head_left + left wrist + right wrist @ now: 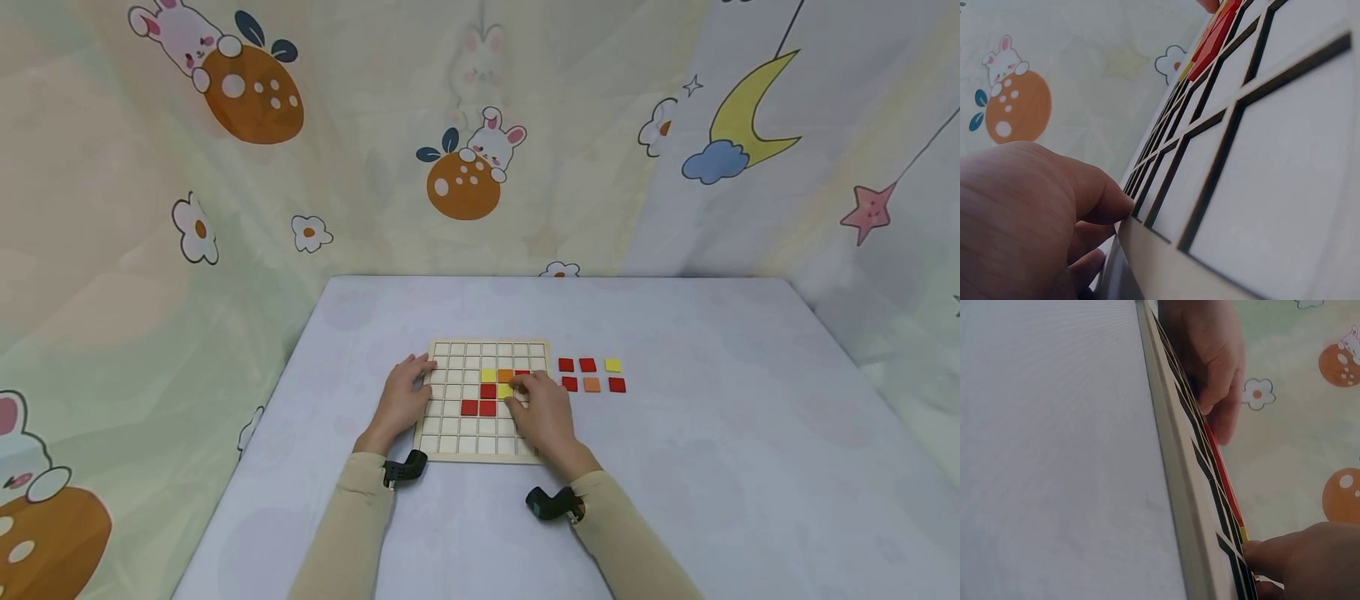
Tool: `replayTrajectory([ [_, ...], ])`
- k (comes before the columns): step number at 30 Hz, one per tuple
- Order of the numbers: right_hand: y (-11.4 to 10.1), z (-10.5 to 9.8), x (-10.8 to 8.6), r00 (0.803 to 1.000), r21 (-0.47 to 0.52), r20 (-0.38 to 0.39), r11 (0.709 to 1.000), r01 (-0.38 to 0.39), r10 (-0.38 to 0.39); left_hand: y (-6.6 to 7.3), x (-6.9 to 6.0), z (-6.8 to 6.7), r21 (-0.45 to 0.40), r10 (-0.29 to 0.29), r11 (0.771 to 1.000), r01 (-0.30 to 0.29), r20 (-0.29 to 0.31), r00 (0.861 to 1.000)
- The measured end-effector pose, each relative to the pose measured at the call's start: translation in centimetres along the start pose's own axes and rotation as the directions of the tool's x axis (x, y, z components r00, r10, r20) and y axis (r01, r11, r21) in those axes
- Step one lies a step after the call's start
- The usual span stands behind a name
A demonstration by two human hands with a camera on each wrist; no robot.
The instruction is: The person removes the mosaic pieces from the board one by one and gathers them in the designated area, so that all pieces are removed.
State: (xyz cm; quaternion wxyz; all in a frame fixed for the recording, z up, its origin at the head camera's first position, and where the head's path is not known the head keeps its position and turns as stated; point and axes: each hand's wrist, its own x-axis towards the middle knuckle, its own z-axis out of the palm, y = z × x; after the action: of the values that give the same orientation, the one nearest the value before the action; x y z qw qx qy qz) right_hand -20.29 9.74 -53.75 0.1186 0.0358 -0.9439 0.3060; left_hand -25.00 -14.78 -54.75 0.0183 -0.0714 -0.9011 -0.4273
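Note:
A pale wooden grid board (480, 457) lies flat on the table, with several coloured square tiles in its cells. My left hand (403, 398) rests at the board's left rim; in the left wrist view a fingertip of the left hand (1029, 219) touches that rim. Over the middle right of the grid, my right hand (546, 417) has thumb and forefinger around a yellow tile (504, 392), partly covered by the fingers. Beside it sit a red tile (488, 391) and, one row up, an orange tile (506, 376). Another red tile (522, 372) is partly hidden behind the right hand.
Right of the board, two short rows of loose tiles lie on the table, among them a yellow tile (612, 365), an orange tile (592, 385) and several red ones. A patterned cloth (375, 167) hangs behind the table (750, 500).

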Motion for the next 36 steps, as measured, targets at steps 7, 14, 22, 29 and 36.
replayTrajectory([
  [7, 0.22, 0.16, 0.07, 1.000, 0.009, 0.001, 1.000, 0.009, -0.009, -0.26, 0.14, 0.08, 0.011, -0.022, 1.000, 0.022, 0.011, 1.000],
  [14, 0.25, 0.27, 0.07, 1.000, 0.033, -0.003, 0.999, 0.004, -0.004, -0.19, 0.04, 0.01, 0.018, -0.008, 1.000, 0.007, 0.005, 1.000],
  [22, 0.22, 0.32, 0.14, 1.000, 0.081, 0.001, 0.996, 0.026, -0.026, 0.09, 0.06, -0.08, 0.015, -0.006, 1.000, 0.006, 0.011, 1.000],
  [29, 0.17, 0.33, 0.11, 0.999, 0.115, 0.003, 0.993, 0.033, -0.034, 0.17, 0.00, -0.08, -0.001, -0.009, 1.000, 0.009, 0.003, 1.000],
  [36, 0.30, 0.48, 0.12, 0.999, 0.108, -0.001, 0.993, 0.053, -0.054, -0.01, -0.04, -0.05, -0.007, -0.005, 1.000, 0.005, 0.000, 1.000],
])
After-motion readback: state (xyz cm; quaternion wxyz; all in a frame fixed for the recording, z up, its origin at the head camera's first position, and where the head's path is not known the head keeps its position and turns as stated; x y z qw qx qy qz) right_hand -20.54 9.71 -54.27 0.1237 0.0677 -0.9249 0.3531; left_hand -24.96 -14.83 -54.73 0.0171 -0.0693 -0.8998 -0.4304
